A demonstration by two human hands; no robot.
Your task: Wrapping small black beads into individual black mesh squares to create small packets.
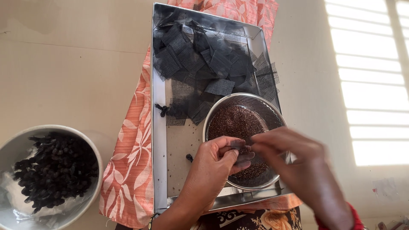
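My left hand [213, 164] pinches a small dark mesh piece [237, 147] above a steel bowl [272, 113] filled with small brown seeds [234, 123]. My right hand [298, 162] is blurred and meets the left hand's fingertips at the same mesh piece. The bowl stands in a rectangular steel tray [158, 127]. Several black mesh squares [213, 64] are heaped in the tray's far half. A tiny tied black bundle [189, 157] lies on the tray floor beside my left hand.
A round grey bowl [96, 149] at the lower left holds many small black tied bundles [55, 170]. An orange patterned cloth [132, 170] lies under the tray on a pale floor. Sunlight stripes fall at the right.
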